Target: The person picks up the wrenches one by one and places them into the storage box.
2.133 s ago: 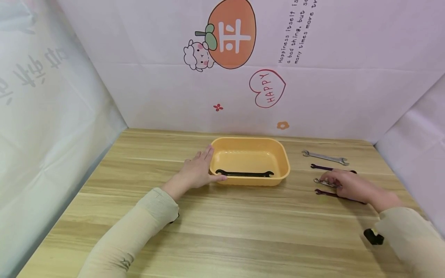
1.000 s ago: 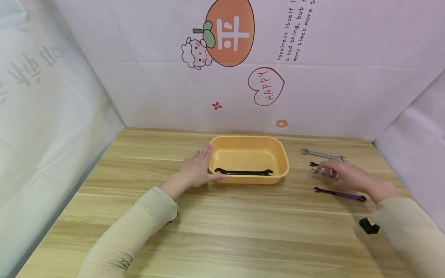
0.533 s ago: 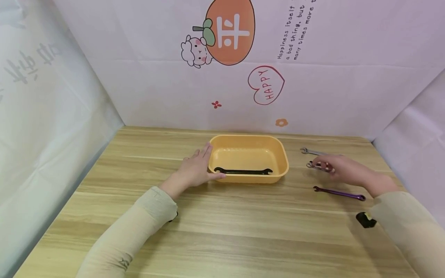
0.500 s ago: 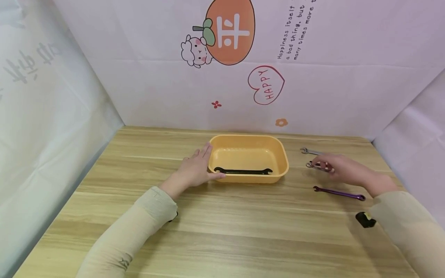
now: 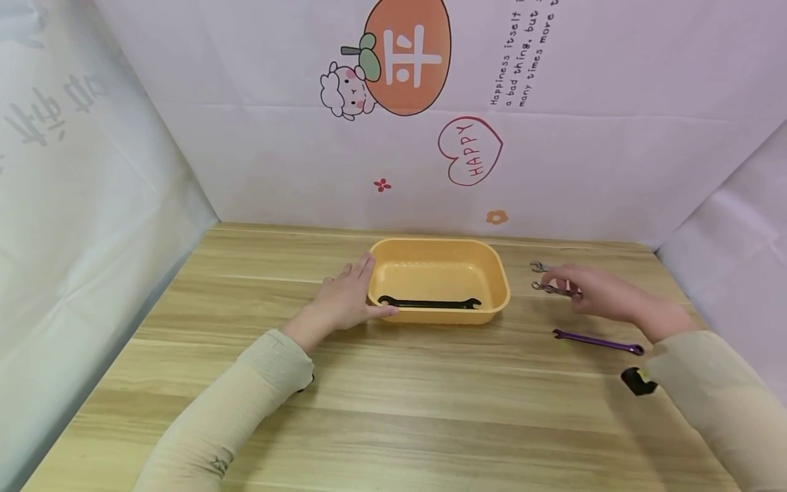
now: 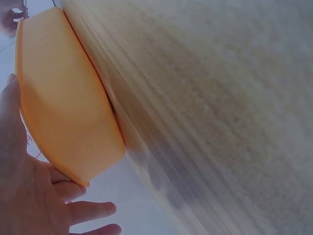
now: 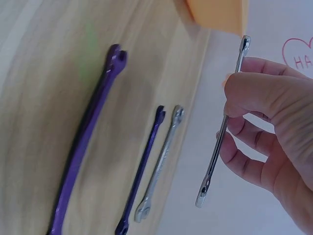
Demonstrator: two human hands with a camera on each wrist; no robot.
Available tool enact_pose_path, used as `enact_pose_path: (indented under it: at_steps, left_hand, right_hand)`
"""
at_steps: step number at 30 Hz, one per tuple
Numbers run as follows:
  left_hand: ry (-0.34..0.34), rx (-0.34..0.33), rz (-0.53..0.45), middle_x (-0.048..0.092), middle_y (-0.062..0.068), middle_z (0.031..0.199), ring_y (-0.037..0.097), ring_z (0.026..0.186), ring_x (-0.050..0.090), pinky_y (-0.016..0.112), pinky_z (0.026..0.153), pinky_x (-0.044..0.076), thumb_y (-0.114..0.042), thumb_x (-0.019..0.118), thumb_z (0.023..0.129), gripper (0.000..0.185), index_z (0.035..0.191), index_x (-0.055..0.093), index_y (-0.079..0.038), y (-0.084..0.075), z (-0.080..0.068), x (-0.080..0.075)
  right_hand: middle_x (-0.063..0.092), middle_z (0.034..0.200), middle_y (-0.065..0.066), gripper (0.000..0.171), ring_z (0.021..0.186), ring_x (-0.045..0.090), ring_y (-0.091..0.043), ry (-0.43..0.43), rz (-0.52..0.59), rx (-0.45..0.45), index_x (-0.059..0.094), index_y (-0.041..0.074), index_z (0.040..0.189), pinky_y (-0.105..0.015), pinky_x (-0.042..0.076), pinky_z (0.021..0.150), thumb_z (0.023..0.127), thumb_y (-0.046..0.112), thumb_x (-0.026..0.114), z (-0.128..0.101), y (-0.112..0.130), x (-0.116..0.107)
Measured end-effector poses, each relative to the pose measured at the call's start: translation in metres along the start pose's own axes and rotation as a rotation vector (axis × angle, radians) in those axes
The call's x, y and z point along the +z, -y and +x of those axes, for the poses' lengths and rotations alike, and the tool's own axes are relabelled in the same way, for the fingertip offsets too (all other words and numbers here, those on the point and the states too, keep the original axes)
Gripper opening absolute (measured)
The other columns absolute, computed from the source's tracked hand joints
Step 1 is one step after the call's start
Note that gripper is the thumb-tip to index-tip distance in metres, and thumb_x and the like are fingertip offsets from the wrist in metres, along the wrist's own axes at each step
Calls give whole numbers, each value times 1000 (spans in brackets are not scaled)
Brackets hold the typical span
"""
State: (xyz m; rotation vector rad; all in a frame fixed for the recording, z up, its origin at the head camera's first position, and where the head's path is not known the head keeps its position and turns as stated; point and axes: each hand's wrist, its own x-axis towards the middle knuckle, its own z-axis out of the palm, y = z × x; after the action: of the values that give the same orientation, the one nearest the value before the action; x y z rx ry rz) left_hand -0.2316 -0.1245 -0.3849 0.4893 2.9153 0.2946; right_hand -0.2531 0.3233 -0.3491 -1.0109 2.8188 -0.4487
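At the left end of an orange plastic basin [image 5: 436, 317], my left hand [image 5: 344, 297] touches the rim with outstretched fingers and the thumb along the front edge. Inside the basin lies a black double-ended wrench [image 5: 430, 303]. My right hand [image 5: 596, 294] pinches a small silver combination wrench [image 7: 211, 166] between thumb and fingers, holding it clear of the tabletop. Under and behind that hand lie a silver open-end wrench [image 7: 161, 164] and a purple wrench [image 7: 144, 169], partly or wholly hidden in the head view. Nearer the body lies another purple wrench [image 5: 596, 340].
The wooden table [image 5: 430, 410] backs onto a white printed cloth [image 5: 277, 171], with more cloth on both sides. A small black block [image 5: 638, 381] shows beside the right sleeve.
My right hand has picked up the small silver wrench from between the two purple ones and moved it up and slightly left. The left hand has stayed at the basin.
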Motion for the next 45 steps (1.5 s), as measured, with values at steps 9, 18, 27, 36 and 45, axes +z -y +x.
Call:
enact_pose_path:
  at_steps: [9, 18, 27, 36, 45]
  left_hand:
    - [2, -7, 42, 1, 7, 171, 41, 152, 20, 66, 111, 32, -85, 49, 86, 120, 165, 3, -6, -1, -1, -1]
    - [7, -2, 79, 4, 10, 171, 42, 144, 38, 64, 110, 35, -84, 49, 87, 120, 164, 6, -3, -3, -1, -3]
    - [-7, 6, 94, 5, 11, 171, 45, 139, 44, 60, 104, 43, -84, 50, 87, 120, 164, 7, -3, -2, 0, -2]
    - [-2, 9, 88, 4, 10, 171, 45, 141, 42, 61, 106, 42, -84, 49, 87, 120, 164, 6, -3, -3, 1, -3]
    - [-3, 9, 76, 4, 11, 171, 44, 141, 42, 60, 103, 45, -84, 49, 87, 120, 164, 6, -3, -4, -2, -3]
  right_hand:
    - [55, 91, -2, 54, 80, 51, -15, -20, -17, -28, 68, 5, 121, -30, 47, 64, 73, -20, 64, 13, 13, -8]
    - [56, 90, 1, 51, 80, 52, -15, -37, -28, -55, 68, 7, 118, -32, 47, 66, 73, -19, 65, 27, 25, -9]
    - [61, 96, -1, 54, 84, 55, -16, -1, -14, -81, 69, 11, 121, -36, 48, 70, 76, -18, 62, 45, 39, -7]
    - [62, 99, -1, 52, 84, 55, -17, 31, -2, -88, 69, 11, 121, -36, 48, 71, 77, -17, 62, 56, 51, -6]
    - [60, 97, -3, 52, 83, 54, -18, 37, -30, -143, 67, 9, 120, -36, 48, 70, 76, -18, 61, 71, 62, -3]
